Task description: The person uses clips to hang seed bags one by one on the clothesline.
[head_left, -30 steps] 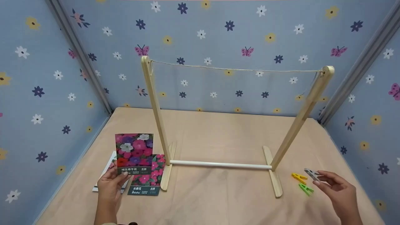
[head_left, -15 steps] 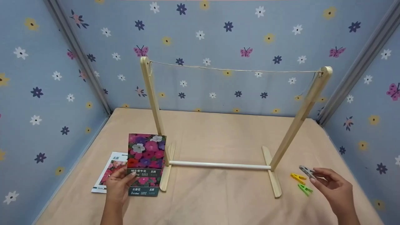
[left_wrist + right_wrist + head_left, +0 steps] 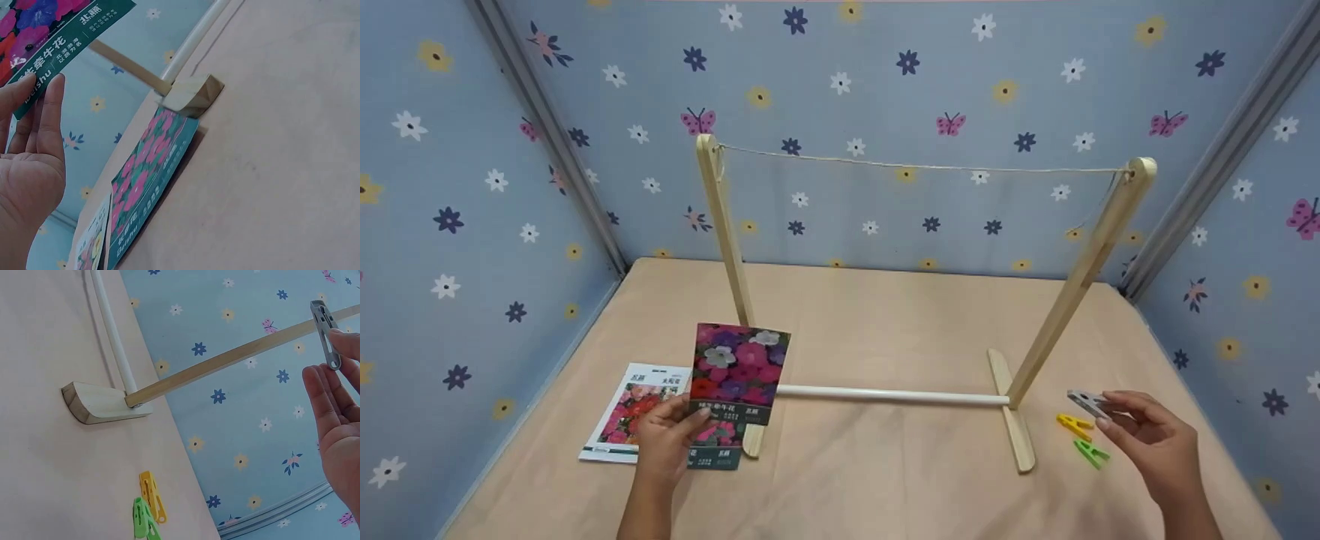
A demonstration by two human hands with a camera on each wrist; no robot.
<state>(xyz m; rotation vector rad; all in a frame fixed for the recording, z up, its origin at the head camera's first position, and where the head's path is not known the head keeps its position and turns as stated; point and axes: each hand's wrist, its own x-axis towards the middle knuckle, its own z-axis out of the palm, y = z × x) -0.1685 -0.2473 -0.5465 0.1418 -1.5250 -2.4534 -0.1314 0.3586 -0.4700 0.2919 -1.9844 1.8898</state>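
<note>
My left hand (image 3: 664, 439) pinches a flower seed packet (image 3: 739, 367) by its dark green lower edge, between thumb and fingers. The packet is raised upright in front of the rack's left post and shows pink, purple and white blooms. Beneath it on the table lies a second seed packet (image 3: 149, 174) with pink flowers, partly covered in the head view. At the right, my right hand (image 3: 1159, 442) pinches a grey clothespin (image 3: 325, 334) near one end, holding it above the table. A yellow clothespin (image 3: 1075, 427) and a green clothespin (image 3: 1090, 453) lie just left of that hand.
A wooden rack (image 3: 1069, 322) stands mid-table with a string (image 3: 907, 166) tied between its post tops and a white rod (image 3: 892, 395) low between its feet. A white-bordered seed packet (image 3: 611, 451) lies at the left. Blue flowered walls (image 3: 855, 90) enclose the table (image 3: 877, 480).
My left hand has carried its packet to the right, now across the left post, with the packet slightly tilted. My right hand has shifted a little left and up with the grey clothespin.
</note>
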